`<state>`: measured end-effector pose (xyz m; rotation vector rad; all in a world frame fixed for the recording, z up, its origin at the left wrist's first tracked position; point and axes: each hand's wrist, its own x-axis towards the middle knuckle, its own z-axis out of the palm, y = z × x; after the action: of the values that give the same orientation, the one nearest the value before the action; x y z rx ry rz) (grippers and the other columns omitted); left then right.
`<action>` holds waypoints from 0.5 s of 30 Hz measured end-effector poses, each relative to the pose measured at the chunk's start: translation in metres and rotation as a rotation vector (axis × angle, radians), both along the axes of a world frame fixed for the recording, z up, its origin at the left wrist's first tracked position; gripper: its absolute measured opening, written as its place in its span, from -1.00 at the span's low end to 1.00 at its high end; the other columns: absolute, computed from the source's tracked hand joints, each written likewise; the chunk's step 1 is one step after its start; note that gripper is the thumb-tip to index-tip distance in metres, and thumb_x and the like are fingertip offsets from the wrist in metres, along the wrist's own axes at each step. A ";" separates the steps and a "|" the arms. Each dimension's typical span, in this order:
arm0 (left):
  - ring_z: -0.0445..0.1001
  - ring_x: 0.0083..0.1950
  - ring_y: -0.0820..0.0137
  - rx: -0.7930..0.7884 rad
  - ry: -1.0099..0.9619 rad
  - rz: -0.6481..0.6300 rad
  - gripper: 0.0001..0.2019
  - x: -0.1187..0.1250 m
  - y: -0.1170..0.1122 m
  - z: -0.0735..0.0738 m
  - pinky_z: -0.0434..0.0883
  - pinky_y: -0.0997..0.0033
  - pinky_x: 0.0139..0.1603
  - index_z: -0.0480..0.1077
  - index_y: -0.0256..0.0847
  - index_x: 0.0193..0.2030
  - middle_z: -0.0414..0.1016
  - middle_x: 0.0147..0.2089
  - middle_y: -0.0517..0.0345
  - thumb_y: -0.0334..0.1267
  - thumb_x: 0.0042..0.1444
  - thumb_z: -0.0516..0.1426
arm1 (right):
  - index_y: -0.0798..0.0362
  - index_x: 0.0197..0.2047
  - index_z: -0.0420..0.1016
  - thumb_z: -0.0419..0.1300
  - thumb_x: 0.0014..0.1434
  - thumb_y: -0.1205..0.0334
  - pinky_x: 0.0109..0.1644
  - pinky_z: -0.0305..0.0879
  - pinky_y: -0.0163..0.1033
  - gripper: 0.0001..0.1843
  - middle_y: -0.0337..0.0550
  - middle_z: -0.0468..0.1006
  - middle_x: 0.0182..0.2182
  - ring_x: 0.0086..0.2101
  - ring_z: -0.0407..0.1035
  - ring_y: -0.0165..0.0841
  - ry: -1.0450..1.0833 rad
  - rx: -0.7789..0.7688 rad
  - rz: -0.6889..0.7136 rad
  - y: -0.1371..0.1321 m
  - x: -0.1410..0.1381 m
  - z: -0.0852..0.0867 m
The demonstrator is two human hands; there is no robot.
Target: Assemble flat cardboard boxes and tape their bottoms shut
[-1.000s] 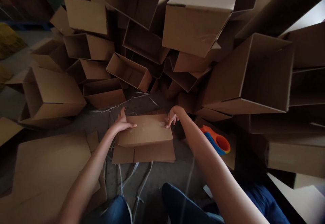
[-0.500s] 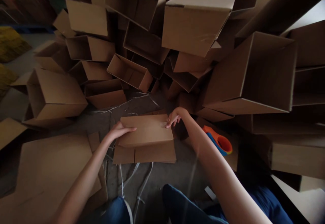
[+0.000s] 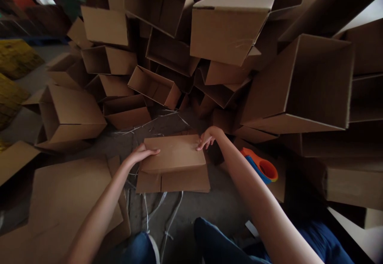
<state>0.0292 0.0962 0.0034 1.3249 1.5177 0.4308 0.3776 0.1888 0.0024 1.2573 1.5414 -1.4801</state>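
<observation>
My left hand (image 3: 140,154) pinches the oblong tan cardboard box (image 3: 176,152), seemingly formed, at nine o'clock; right hand (image 3: 207,137) at three, grip unclear. Flat brown cardboard (image 3: 185,181) at six looks unformed.

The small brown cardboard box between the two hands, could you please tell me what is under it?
Under the box, flat brown cardboard shows along the near side, with thin white strips trailing from its near edge. Whatever lies beneath the box's middle is hidden.
</observation>
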 end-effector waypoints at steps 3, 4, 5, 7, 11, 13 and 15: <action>0.49 0.15 0.03 -0.150 -0.055 0.013 -0.32 -0.005 0.000 0.002 0.40 0.19 0.10 0.56 -0.18 -0.03 0.61 0.06 0.00 0.16 -0.30 0.38 | 0.00 -0.28 0.56 0.47 -0.51 -0.36 0.15 0.23 -0.02 -0.22 -0.05 0.55 0.05 0.16 0.32 0.00 0.023 0.008 -0.019 -0.004 0.003 0.000; 0.49 0.15 0.01 -0.216 -0.057 0.032 -0.31 -0.007 0.000 0.000 0.41 0.17 0.09 0.56 -0.19 -0.05 0.61 0.05 -0.02 0.19 -0.32 0.37 | -0.01 -0.25 0.57 0.47 -0.50 -0.36 0.15 0.22 -0.02 -0.21 -0.04 0.54 0.06 0.17 0.31 0.00 0.031 0.009 -0.026 -0.005 0.004 0.000; 0.49 0.15 0.00 -0.277 -0.067 0.047 -0.29 -0.009 0.000 -0.002 0.42 0.16 0.07 0.57 -0.20 -0.06 0.61 0.05 -0.04 0.23 -0.34 0.36 | -0.01 -0.24 0.57 0.47 -0.49 -0.37 0.15 0.22 -0.02 -0.20 -0.04 0.54 0.07 0.17 0.30 0.01 0.039 0.011 -0.032 -0.006 0.004 0.000; 0.48 0.16 0.00 -0.356 -0.130 0.047 -0.26 -0.011 0.000 -0.007 0.43 0.16 0.05 0.57 -0.22 -0.09 0.60 0.06 -0.07 0.28 -0.36 0.34 | -0.01 -0.21 0.57 0.47 -0.47 -0.36 0.15 0.23 -0.03 -0.19 -0.03 0.53 0.09 0.18 0.29 0.00 0.051 0.011 -0.042 -0.007 0.005 0.001; 0.50 0.13 0.03 -0.356 -0.176 0.020 -0.27 -0.011 -0.001 -0.011 0.44 0.21 0.04 0.58 -0.21 -0.08 0.62 0.04 -0.06 0.28 -0.35 0.34 | -0.03 -0.18 0.58 0.47 -0.49 -0.36 0.17 0.20 -0.03 -0.18 -0.03 0.50 0.13 0.20 0.27 0.00 0.062 0.001 -0.054 -0.007 0.007 0.001; 0.53 0.10 0.04 -0.352 -0.158 0.019 -0.30 -0.010 -0.002 -0.009 0.44 0.21 0.03 0.59 -0.17 -0.09 0.63 0.01 -0.03 0.26 -0.34 0.34 | -0.03 -0.17 0.58 0.47 -0.54 -0.37 0.19 0.19 -0.02 -0.14 -0.02 0.48 0.15 0.21 0.25 0.01 0.065 -0.005 -0.056 -0.008 0.007 0.001; 0.54 0.09 0.04 -0.348 -0.157 0.012 -0.33 -0.011 -0.001 -0.007 0.44 0.19 0.03 0.59 -0.15 -0.09 0.64 0.00 -0.01 0.25 -0.32 0.34 | -0.03 -0.17 0.58 0.47 -0.57 -0.38 0.20 0.18 -0.02 -0.10 -0.01 0.46 0.17 0.21 0.25 0.01 0.069 -0.005 -0.060 -0.008 0.007 0.001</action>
<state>0.0187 0.0950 -0.0034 0.9880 1.3955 0.2567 0.3850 0.1808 0.0031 1.2717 1.5557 -1.5793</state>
